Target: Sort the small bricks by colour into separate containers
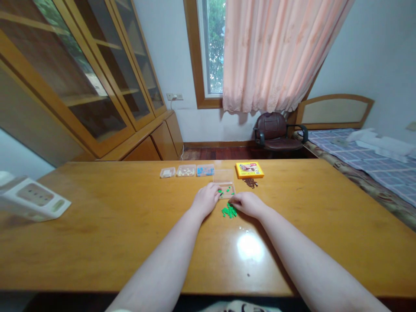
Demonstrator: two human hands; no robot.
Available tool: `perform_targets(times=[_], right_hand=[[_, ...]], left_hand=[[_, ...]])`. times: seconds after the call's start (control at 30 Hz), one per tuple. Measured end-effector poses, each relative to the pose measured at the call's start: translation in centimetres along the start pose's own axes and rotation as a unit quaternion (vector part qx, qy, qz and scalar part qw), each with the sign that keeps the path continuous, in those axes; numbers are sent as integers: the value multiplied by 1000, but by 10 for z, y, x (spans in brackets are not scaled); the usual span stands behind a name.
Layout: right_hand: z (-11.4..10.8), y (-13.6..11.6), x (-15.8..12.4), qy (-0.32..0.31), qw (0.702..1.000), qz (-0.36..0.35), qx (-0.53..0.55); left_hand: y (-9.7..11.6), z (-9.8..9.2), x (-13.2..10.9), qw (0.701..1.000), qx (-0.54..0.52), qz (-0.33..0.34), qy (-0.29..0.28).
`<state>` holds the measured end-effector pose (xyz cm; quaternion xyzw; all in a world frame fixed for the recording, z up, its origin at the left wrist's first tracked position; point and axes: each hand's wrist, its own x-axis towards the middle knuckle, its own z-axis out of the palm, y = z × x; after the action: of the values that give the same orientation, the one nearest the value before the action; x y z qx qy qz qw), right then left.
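An open clear plastic box stands in the middle of the table, its lid tipped back, with several small green pieces inside. My left hand is closed on the box's left edge, fingertips curled over its rim. Just in front of the box lies a loose pile of small green pieces. At the top of that pile my right hand pinches with its fingertips, apparently on a green piece; the fingers partly hide it.
Along the far side of the table stand a box with white contents, a box of cream pieces and a box of blue pieces. A yellow box sits behind brown pieces. A white device is at left.
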<state>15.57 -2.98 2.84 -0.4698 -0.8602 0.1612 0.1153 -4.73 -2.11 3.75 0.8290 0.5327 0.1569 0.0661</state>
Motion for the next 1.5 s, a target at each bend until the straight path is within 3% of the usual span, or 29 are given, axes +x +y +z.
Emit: perform_targets(times=[0.17, 0.3, 0.67, 0.73, 0.9, 0.97, 1.1, 1.3, 1.5], right_hand=[[2, 4, 0, -10, 1000, -29, 0], [1, 2, 1, -8, 1000, -27, -12], [-1, -1, 1, -3, 1000, -5, -21], [1, 2, 1, 24, 1000, 4, -7], [6, 10, 4, 160, 984, 60, 50], [8, 11, 6, 175, 978, 92, 63], [8, 9, 8, 140, 982, 112, 63], [2, 6, 2, 52, 997, 16, 51], [3, 4, 2, -6, 999, -32, 40]], left_hand=[[3, 0, -6, 993, 11, 84, -76], [8, 1, -8, 987, 13, 112, -118], [11, 0, -7, 990, -9, 88, -111], [12, -1, -7, 990, -7, 86, -114], [12, 0, -8, 987, -4, 106, -122], [11, 1, -9, 985, -5, 117, -125], [9, 2, -8, 983, -1, 129, -128], [5, 1, -7, 985, 6, 120, -121], [1, 5, -6, 988, -4, 104, -113]])
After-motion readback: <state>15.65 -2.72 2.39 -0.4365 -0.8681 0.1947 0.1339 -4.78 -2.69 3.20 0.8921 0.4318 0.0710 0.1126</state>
